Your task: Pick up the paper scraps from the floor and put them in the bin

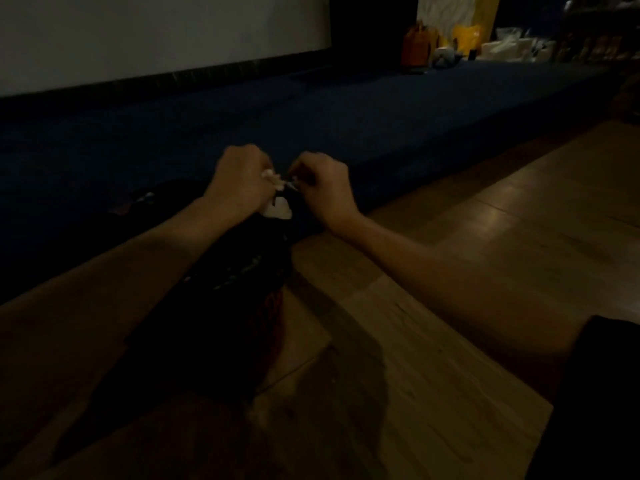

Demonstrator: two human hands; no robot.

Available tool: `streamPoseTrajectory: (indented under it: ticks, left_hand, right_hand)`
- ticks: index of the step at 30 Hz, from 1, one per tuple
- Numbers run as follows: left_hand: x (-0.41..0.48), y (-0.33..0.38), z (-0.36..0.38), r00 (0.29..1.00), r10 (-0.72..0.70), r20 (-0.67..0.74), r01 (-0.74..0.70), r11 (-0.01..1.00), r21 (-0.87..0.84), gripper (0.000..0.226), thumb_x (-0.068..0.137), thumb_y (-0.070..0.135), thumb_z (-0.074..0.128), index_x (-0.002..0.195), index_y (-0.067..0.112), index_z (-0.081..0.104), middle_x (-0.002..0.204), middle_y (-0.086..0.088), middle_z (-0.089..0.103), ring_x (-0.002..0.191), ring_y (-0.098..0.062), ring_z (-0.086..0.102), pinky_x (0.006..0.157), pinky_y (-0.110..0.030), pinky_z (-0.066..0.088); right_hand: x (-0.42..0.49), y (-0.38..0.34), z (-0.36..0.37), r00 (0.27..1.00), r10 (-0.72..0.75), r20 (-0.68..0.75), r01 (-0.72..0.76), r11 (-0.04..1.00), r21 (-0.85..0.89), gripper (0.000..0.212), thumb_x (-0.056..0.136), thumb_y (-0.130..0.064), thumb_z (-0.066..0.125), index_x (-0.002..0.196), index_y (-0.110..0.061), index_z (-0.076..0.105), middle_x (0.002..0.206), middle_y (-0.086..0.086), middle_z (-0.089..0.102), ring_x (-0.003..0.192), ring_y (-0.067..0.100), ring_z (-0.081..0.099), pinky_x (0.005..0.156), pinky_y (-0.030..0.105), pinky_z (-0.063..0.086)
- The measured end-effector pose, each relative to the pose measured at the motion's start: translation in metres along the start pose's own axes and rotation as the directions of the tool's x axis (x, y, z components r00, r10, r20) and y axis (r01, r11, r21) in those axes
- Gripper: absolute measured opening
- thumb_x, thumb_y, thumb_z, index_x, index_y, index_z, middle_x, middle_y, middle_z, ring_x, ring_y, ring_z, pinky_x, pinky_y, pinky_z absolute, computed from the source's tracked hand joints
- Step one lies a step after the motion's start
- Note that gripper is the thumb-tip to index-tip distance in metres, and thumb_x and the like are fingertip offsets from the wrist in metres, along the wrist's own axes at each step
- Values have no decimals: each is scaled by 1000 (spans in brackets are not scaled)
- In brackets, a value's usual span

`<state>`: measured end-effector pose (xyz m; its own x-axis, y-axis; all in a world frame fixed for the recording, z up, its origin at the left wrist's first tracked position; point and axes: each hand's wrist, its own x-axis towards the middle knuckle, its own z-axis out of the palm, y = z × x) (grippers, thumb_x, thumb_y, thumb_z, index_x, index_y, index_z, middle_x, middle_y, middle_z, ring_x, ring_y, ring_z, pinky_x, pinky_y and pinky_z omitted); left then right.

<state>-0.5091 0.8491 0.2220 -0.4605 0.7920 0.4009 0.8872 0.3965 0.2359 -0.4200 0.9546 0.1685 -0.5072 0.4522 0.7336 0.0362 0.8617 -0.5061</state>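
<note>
The scene is dim. My left hand (239,181) is closed around white paper scraps (277,206), which stick out between its fingers and hang below its palm. My right hand (323,188) is right beside it, fingers pinched on a small bit at the scraps' edge (290,183). Both hands hover over the dark bin (242,292), which has a black liner and a reddish side and stands on the wooden floor. The bin's inside is too dark to see.
A dark blue carpeted platform (346,126) runs across behind the bin. An orange bag (417,45), a yellow bag (467,38) and white items (505,46) sit at its far right. Wooden floor (450,271) spreads right and front. A pale wall (156,32) is behind.
</note>
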Motion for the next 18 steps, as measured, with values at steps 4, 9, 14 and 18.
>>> streamPoseTrajectory:
  ticks: [4,9,14,18]
  left_hand:
    - [-30,-61,-32,988,-115,103,100,985,139,17,80,13,61,90,2,70,93,-23,70,84,-34,65,72,-34,48]
    - [-68,-125,-35,845,-273,460,218,961,169,32,76,15,69,108,17,66,114,-9,67,100,-23,61,84,-28,47]
    - [-69,-145,-42,699,-305,646,185,951,249,38,81,25,68,118,22,60,125,-3,58,108,-18,54,86,-23,40]
    - [-51,-138,-50,513,-385,767,293,919,265,48,82,28,66,127,25,50,125,-3,52,101,-23,59,79,-32,51]
  right_hand:
    - [6,-56,42,973,-147,180,131,987,95,20,64,14,56,78,1,64,78,22,65,74,29,60,63,28,39]
    - [10,-82,83,636,38,771,132,979,-156,30,82,1,52,111,-2,60,113,20,62,101,31,58,73,26,45]
    - [11,-85,96,232,275,933,275,901,-334,46,86,-21,60,129,-10,48,131,13,51,111,30,54,87,35,48]
    - [16,-93,83,331,242,912,183,932,-314,51,77,-31,70,124,-17,54,127,9,56,111,28,53,94,38,47]
